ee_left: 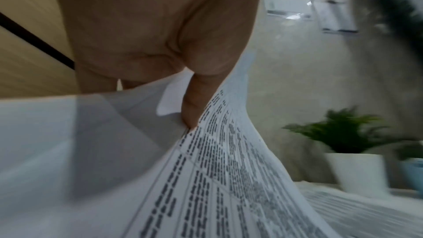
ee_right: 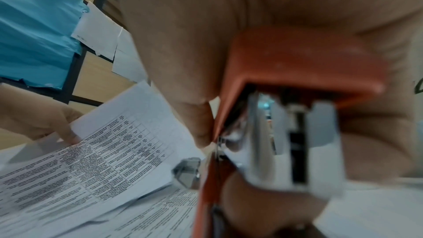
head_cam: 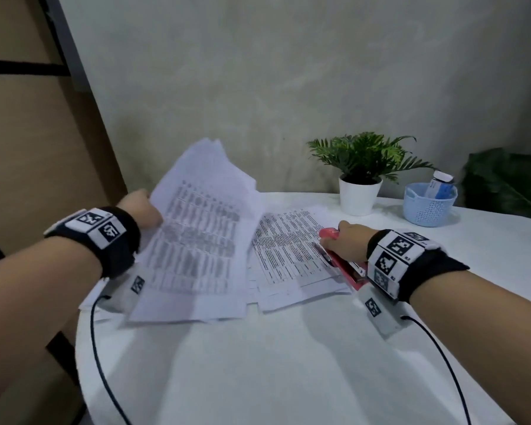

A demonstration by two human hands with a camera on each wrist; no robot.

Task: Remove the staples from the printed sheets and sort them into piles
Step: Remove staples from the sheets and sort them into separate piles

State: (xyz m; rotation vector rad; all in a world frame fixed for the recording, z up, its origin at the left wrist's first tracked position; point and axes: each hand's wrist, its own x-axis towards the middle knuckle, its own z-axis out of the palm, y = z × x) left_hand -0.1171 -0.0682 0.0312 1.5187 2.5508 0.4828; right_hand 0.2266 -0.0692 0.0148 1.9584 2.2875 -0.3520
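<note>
At centre left of the head view, the left hand point(head_cam: 141, 210) lifts a bundle of white printed sheets with tables of dark text point(head_cam: 196, 240), tilted up off the round white table point(head_cam: 258, 363); the left wrist view adds what the head view hides: the thumb point(ee_left: 194, 100) lies on the printed face with the other fingers behind the paper, pinching the bundle near its edge. At centre right of the head view, the right hand point(head_cam: 347, 243) rests over a red stapler with metal jaws point(head_cam: 350, 268), which lies on the right edge of a flat pile of printed sheets point(head_cam: 292, 256), beside a pen point(head_cam: 324, 253); only the right wrist view shows the fingers curled round the stapler point(ee_right: 297, 79), thumb on its left side. At upper right of the head view stand a green plant in a white pot point(head_cam: 360, 179) and a light blue plastic basket point(head_cam: 429, 205), near each other.
</note>
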